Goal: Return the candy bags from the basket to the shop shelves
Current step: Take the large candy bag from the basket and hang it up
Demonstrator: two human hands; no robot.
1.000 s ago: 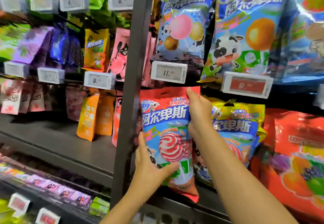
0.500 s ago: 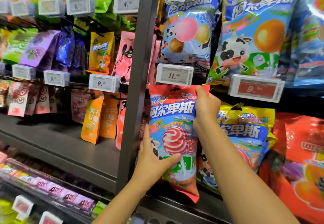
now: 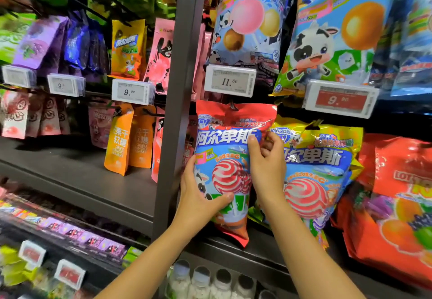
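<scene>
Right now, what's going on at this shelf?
A person is putting a red lollipop bag onto the peg under the 11.50 price tag. The left hand grips its lower left side; the right hand touches its right edge. A yellow lollipop bag hangs beside it.

White price tag reading 11.50 [image 3: 230,80], red price tag reading 9.90 [image 3: 340,99], dark shelf upright [image 3: 180,88], small white bottles [image 3: 205,282] below
</scene>
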